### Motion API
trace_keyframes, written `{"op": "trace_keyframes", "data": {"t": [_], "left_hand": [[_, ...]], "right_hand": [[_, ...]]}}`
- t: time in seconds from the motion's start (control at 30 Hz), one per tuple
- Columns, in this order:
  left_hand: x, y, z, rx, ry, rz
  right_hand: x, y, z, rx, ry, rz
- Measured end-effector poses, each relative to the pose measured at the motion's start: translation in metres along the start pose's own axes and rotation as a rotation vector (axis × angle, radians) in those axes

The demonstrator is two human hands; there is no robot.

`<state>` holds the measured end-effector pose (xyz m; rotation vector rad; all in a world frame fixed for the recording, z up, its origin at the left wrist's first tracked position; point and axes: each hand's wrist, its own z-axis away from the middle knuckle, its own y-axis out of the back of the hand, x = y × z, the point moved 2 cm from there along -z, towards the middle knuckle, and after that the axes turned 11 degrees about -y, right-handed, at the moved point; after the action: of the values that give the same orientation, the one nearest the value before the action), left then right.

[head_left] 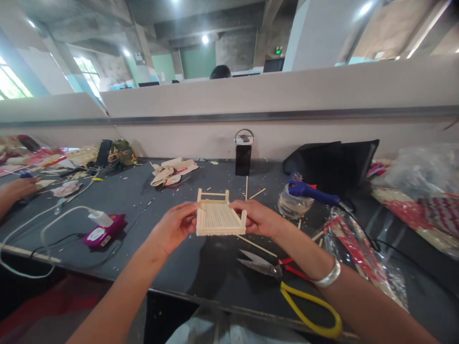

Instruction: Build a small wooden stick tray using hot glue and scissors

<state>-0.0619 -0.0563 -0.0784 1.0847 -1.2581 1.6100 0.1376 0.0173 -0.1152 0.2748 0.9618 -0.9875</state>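
the left hand [175,222] and the right hand [256,217] each pinch a side of the stick frame [219,215], thumbs and fingers closed on its edges; some fingertips are hidden behind it. the stick frame is between the two hands, above the dark table [201,282], a slatted panel of pale thin sticks with short posts at its corners and a bar across the far end. a silver bracelet [329,273] circles the right wrist.

to the right of the stick frame and nearer the body are open metal blades [263,267], with red handles and a yellow loop [313,310] close by; whether they are one tool i can't tell. a loose stick [257,244] lies just beside the frame's near right corner. farther right sit a blue glue gun [313,192] and a clear round container [294,203]. beyond the frame are a dark phone [243,160], upright, and, to its left, crumpled paper [172,172]. well left of the frame are a purple power strip [103,233] with a white plug in it, and another person's hand [21,191].
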Motion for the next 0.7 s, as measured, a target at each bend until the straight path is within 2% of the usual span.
{"op": "trace_keyframes", "data": {"t": [0.17,0.4,0.7], "left_hand": [[0.003,-0.008,-0.007,-0.036,0.010,0.029],[0.007,-0.019,-0.004,-0.096,0.042,0.022],[0.008,-0.012,-0.003,-0.043,0.042,-0.031]], "right_hand": [[-0.004,0.001,0.009,-0.063,-0.033,-0.108],[-0.009,-0.003,0.025,-0.121,-0.033,-0.191],[-0.011,-0.007,0.019,-0.166,-0.025,-0.204]]}}
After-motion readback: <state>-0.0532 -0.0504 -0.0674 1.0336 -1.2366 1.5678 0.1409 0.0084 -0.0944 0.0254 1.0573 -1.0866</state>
